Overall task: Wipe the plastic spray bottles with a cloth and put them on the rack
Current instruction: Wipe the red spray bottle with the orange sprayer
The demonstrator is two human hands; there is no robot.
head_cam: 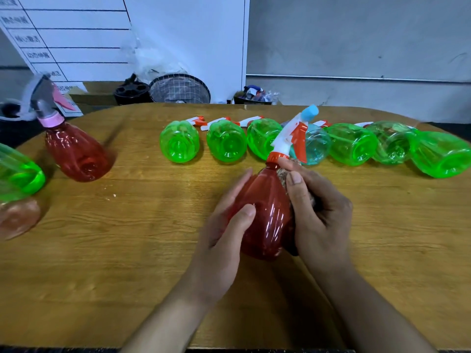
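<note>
Both hands: L grips empty-looking red bottle, R pinches cloth.

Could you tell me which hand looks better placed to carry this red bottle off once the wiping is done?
Probably the left hand: it already grips the red bottle around its body, while the right hand holds the cloth against the bottle's shoulder. No rack is visible.
</note>
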